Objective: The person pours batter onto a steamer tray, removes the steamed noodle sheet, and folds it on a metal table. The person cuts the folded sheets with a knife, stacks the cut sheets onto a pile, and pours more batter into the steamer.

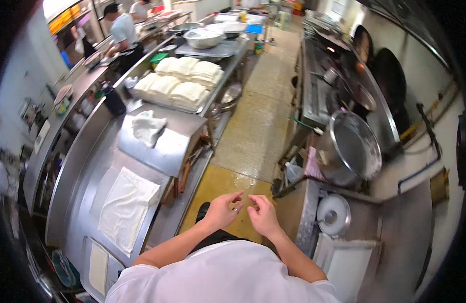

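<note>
In front of my body, over the yellow floor, my left hand [224, 209] and my right hand [263, 215] hover close together without touching. Both are empty, with fingers loosely curved and apart; a ring shows on the left one. To the left, a white cloth [127, 207] lies spread on the steel worktable [89, 177]. Below it rests a tray [113, 270] bearing a pale flat slab [98, 267]. Another crumpled cloth [148, 127] sits on a raised steel surface [165, 159] farther along.
Stacked white folded sheets [187, 93] fill a tray beyond. On my right are a large steel pot [357, 149], a round lid [333, 214], a white rectangular tub [346, 265] and a stove line with woks. A wet aisle [255, 121] runs ahead. A co-worker [123, 38] stands far left.
</note>
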`<state>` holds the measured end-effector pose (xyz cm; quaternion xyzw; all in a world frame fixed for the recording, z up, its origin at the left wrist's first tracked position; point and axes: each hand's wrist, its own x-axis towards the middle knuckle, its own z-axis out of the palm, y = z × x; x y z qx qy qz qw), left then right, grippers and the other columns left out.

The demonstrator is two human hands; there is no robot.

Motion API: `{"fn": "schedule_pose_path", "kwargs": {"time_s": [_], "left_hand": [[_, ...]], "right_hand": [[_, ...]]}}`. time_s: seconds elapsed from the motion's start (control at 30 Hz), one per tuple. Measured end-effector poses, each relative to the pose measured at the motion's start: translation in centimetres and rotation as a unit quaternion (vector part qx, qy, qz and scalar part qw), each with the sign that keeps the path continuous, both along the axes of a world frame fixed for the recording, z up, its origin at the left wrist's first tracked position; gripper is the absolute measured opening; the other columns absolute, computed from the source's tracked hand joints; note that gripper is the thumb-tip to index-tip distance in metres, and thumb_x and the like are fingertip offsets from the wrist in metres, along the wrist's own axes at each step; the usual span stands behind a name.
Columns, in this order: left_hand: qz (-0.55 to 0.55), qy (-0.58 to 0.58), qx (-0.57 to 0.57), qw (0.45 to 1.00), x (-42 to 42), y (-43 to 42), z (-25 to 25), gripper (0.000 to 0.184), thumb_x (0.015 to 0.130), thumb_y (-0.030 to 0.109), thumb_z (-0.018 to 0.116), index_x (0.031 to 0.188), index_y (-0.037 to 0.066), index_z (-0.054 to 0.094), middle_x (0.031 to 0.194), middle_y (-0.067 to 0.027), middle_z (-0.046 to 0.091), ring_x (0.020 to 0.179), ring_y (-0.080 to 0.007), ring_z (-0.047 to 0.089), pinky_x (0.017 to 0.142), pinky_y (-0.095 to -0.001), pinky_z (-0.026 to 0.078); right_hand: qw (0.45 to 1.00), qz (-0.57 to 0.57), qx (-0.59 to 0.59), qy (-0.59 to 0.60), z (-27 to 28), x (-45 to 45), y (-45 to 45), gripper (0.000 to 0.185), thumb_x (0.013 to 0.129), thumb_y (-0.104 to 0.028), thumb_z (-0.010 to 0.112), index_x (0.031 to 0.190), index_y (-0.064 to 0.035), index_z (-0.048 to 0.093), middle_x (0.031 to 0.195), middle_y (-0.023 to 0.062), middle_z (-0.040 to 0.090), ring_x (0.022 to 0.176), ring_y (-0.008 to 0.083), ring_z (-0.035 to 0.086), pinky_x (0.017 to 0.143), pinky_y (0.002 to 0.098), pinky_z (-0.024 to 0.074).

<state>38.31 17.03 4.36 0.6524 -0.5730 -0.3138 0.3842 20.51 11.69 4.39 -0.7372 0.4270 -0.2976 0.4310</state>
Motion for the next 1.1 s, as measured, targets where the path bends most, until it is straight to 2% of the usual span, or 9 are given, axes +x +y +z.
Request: {"fn": "schedule_pose_path", "kwargs": {"time_s": [0.13,0.23,0.4,0.53,0.63,0.7,0.83,0.93,1.1], "left_hand": [[0.084,0.055,0.023,0.995,8.1,0.8,-0.1,0.049,0.091,0.015,0.073,0.137,0.004,0.061,0.113,-0.0168,0.074,0.1,-0.0284,0.073,0.089,-0.0377,0.056],[0.132,0.086,0.056,0.986,14.7,1.1,-0.9,0.054,0.092,0.015,0.073,0.141,0.001,0.057,0.115,-0.0179,0.073,0.098,-0.0259,0.073,0.088,-0.0363,0.057],[0.177,0.149,0.091,0.969,24.4,1.1,-2.3,0.057,0.094,0.01,0.071,0.146,-0.002,0.049,0.119,-0.0175,0.072,0.097,-0.0211,0.071,0.087,-0.0339,0.057],[0.207,0.185,0.081,0.957,30.4,0.7,-2.4,0.056,0.094,0.011,0.071,0.144,-0.003,0.05,0.119,-0.0181,0.072,0.099,-0.0242,0.073,0.088,-0.0352,0.058],[0.213,0.192,0.069,0.956,33.9,0.3,-3.5,0.056,0.094,0.011,0.071,0.144,-0.002,0.05,0.119,-0.0182,0.072,0.099,-0.0236,0.073,0.088,-0.0353,0.058],[0.218,0.216,0.066,0.949,35.7,-0.1,-4.2,0.056,0.094,0.01,0.071,0.145,-0.001,0.05,0.119,-0.0182,0.072,0.099,-0.0237,0.073,0.088,-0.0357,0.058],[0.219,0.223,0.061,0.948,37.8,-0.9,-4.5,0.055,0.094,0.01,0.07,0.144,0.0,0.05,0.12,-0.0178,0.072,0.099,-0.0227,0.072,0.086,-0.0354,0.058],[0.222,0.238,0.061,0.944,37.9,-1.4,-4.6,0.054,0.095,0.007,0.069,0.144,-0.001,0.05,0.12,-0.0166,0.071,0.097,-0.0195,0.07,0.085,-0.0333,0.057],[0.17,0.268,0.063,0.946,36.5,-1.3,-3.5,0.051,0.095,0.004,0.068,0.143,-0.003,0.05,0.12,-0.0152,0.071,0.097,-0.0153,0.067,0.083,-0.0302,0.056]], "right_hand": [[0.996,0.084,0.015,0.018,0.8,8.9,-2.6,0.037,0.087,-0.005,0.064,0.123,0.0039,0.064,0.117,0.0206,0.064,0.099,0.033,0.065,0.085,0.0394,0.0546],[0.989,0.141,-0.04,0.027,0.0,16.7,-5.0,0.038,0.087,-0.004,0.065,0.124,0.0034,0.064,0.118,0.0179,0.063,0.101,0.0285,0.066,0.082,0.0359,0.0558],[0.971,0.202,-0.116,0.061,0.0,30.6,-9.6,0.04,0.086,-0.009,0.066,0.125,0.0026,0.063,0.119,0.0201,0.062,0.103,0.0343,0.064,0.09,0.0409,0.0535],[0.955,0.217,-0.189,0.072,0.5,42.2,-13.8,0.042,0.084,-0.01,0.064,0.122,0.0066,0.061,0.117,0.0254,0.06,0.114,0.0422,0.057,0.102,0.048,0.047],[0.937,0.208,-0.242,0.144,-0.8,49.8,-16.7,0.045,0.085,-0.015,0.069,0.125,0.0041,0.061,0.122,0.0241,0.059,0.116,0.0405,0.057,0.101,0.0481,0.0483],[0.931,0.216,-0.218,0.199,-0.6,53.3,-17.4,0.044,0.085,-0.018,0.072,0.122,0.0045,0.061,0.122,0.0244,0.059,0.116,0.0413,0.057,0.099,0.0483,0.0487],[0.906,0.226,-0.227,0.277,-2.8,57.1,-18.2,0.042,0.083,-0.022,0.076,0.114,0.0026,0.061,0.117,0.0232,0.063,0.112,0.0403,0.06,0.095,0.0494,0.0496],[0.93,0.215,-0.227,0.195,-4.7,57.7,-18.8,0.035,0.081,-0.021,0.078,0.105,-0.0002,0.063,0.104,0.0212,0.066,0.101,0.0399,0.064,0.089,0.0516,0.0511],[0.934,0.212,-0.238,0.163,-3.7,52.6,-17.2,0.033,0.08,-0.016,0.078,0.103,-0.0001,0.061,0.098,0.0214,0.066,0.096,0.0411,0.065,0.087,0.0513,0.0507]]}}
